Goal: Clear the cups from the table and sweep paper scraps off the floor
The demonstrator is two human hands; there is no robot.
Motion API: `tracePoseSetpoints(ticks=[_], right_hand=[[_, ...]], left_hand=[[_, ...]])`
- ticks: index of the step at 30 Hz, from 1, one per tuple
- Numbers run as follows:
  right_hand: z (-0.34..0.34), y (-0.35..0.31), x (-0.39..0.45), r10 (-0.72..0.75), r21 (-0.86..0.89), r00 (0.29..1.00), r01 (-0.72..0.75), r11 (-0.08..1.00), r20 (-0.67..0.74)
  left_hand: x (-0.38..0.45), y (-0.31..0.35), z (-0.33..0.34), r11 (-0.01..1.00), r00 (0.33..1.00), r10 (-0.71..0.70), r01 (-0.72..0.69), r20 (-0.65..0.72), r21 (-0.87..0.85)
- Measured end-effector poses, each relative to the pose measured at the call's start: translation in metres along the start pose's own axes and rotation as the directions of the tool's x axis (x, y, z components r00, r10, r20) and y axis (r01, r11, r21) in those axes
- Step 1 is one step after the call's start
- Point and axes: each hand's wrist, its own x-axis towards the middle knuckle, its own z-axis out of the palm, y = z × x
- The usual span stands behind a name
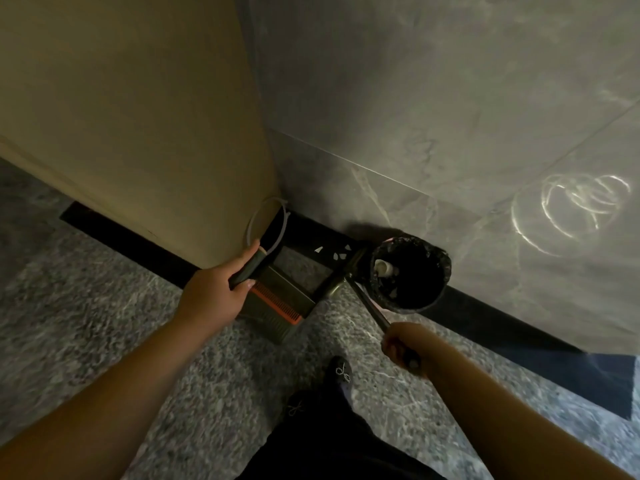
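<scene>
Head view, looking down into a room corner. The left hand [221, 289] reaches forward on a bare, extended forearm, its fingers curled round the dark handle of a dustpan [277, 299]; the thumb lies along the upper side of the handle. The right hand [403, 344] is drawn nearer the body, its fingers wrapped round the thin dark shaft of a broom [360, 289], which slants up and left from the fist toward the corner; the broom head lies beside the dustpan's right edge, next to the bin.

The dustpan is a dark, flat, roughly rectangular tray resting on the floor [104, 323], with an orange comb-like toothed strip along its near side. Several small white paper scraps [329, 252] lie on the black strip at the wall base, just beyond the dustpan's mouth. A round waste bin [412, 273] lined with a crinkled black bag stands just right of the broom, touching the wall base; a white cup [384, 268] and pale fragments are visible inside it.

The floor is speckled grey stone with pale veins, edged by a glossy black skirting band. The left wall [138, 116] is matte tan; the right wall is polished grey marble-patterned tile [433, 116] bearing curved light reflections. A thin pale cable loop [268, 220] hangs at the corner. A dark shoe with a small bow [341, 372] shows below.
</scene>
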Motion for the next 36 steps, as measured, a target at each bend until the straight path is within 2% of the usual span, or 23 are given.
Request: tracePoseSetpoints(ticks=[5,10,17,22,27,32,36], right_hand=[[0.009,-0.015,0.012,-0.157,-0.296,0.988,0.152,0.943,0.01],[0.01,-0.015,0.001,-0.2,-0.41,0.98,0.18,0.894,-0.005],[0.019,-0.004,-0.024,-0.308,-0.612,0.948,0.197,0.766,-0.081],[0.02,-0.024,-0.02,-0.417,-0.698,0.904,0.238,0.676,-0.095],[0.019,-0.056,-0.005,-0.444,-0.76,0.889,0.21,0.615,-0.114],[0.024,-0.08,0.021,-0.427,-0.762,0.897,0.198,0.616,-0.112],[0.032,-0.075,0.042,-0.429,-0.762,0.901,0.231,0.605,-0.068]], left_hand=[[0.012,-0.001,-0.003,0.999,0.998,-0.035,0.034,-0.044,-0.035],[0.013,-0.009,-0.007,0.997,0.998,-0.052,0.051,-0.019,-0.051],[0.016,-0.011,-0.016,0.997,1.0,-0.023,0.022,-0.005,-0.077],[0.019,-0.007,-0.022,0.993,1.0,0.0,0.0,0.003,-0.116],[0.022,-0.008,-0.022,0.992,0.999,0.03,-0.027,0.028,-0.127],[0.025,-0.015,-0.016,0.981,0.998,0.061,-0.055,0.023,-0.186],[0.027,-0.021,-0.007,0.977,0.996,0.062,-0.047,0.064,-0.208]])
